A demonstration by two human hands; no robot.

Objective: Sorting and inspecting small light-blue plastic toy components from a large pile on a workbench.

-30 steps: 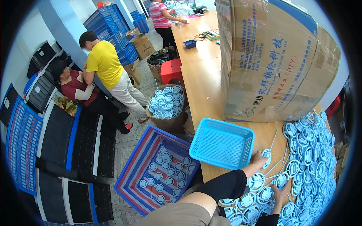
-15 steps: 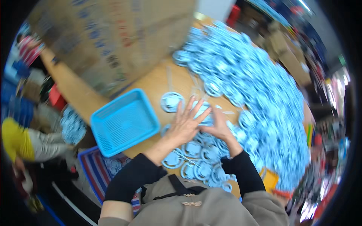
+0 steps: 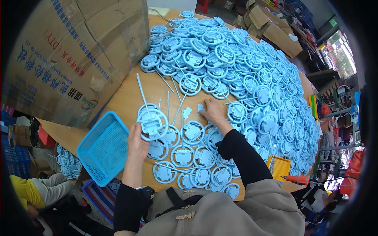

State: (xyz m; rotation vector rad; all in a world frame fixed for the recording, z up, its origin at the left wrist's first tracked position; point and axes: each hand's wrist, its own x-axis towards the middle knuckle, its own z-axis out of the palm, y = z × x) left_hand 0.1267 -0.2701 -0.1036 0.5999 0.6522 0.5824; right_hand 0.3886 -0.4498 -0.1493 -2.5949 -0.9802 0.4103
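My left hand (image 3: 137,142) is closed on the lower left rim of a light blue plastic wheel-shaped part (image 3: 152,124), a ring with a blocky centre. Just behind it shows another ring with a thin stick (image 3: 142,89) pointing away; whether I hold that one too I cannot tell. Further right, my right hand (image 3: 214,112) pinches a small light blue rectangular piece (image 3: 201,107) at the table surface. A similar small piece (image 3: 187,113) lies to its left. Between my arms and nearer my body, several wheel-shaped parts (image 3: 183,155) lie flat, some with thin sticks.
A big heap of the wheel-shaped parts (image 3: 260,86) covers the table's far and right side. At the left stand a blue plastic basket (image 3: 103,147) and a large cardboard box (image 3: 75,59). A small yellow tray (image 3: 280,167) and an orange-handled tool (image 3: 297,179) sit lower right. Someone in yellow (image 3: 25,192) is at left.
My hands, together over the middle of the table before, have parted. The left has gone left with a wheel-shaped part; the right has taken a small piece. The whole view has turned.
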